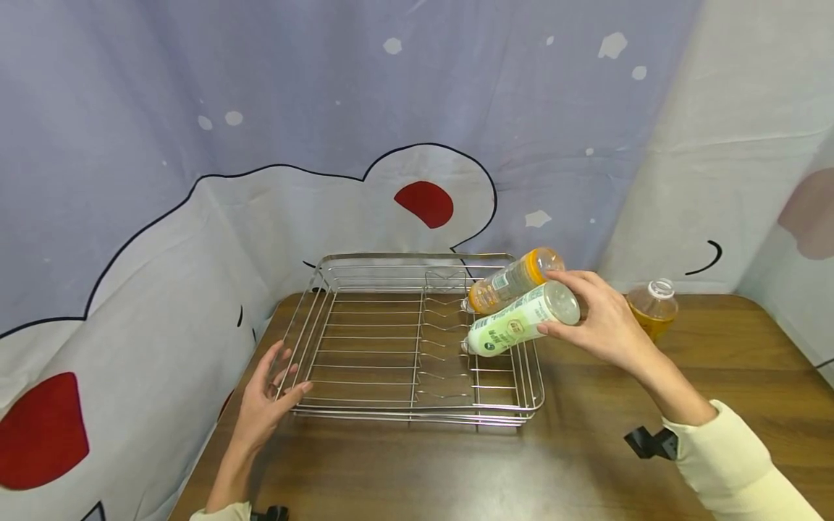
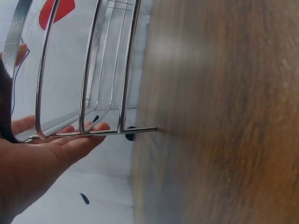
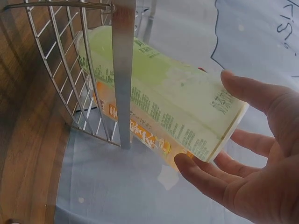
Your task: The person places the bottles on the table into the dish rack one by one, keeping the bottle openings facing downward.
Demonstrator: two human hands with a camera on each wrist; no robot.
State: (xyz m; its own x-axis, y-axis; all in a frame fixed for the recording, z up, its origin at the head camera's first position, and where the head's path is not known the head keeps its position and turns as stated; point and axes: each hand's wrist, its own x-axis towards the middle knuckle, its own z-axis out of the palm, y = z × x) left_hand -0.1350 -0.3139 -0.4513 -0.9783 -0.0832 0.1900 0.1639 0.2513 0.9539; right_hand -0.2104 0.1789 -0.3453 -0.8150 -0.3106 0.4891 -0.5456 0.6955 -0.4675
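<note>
From the head camera, the right hand (image 1: 602, 318) grips the green bottle (image 1: 521, 322) by its base, tilted over the wire rack's (image 1: 417, 412) right rim beside an orange bottle (image 1: 515, 280); the left hand (image 1: 267, 401) rests open-fingered against the rack's left edge. Left wrist: flat fingers (image 2: 70, 140) touch the rim. Right wrist: thumb and fingers (image 3: 243, 88) pinch the base; the bottle looks light, smooth plastic, probably slippery.
</note>
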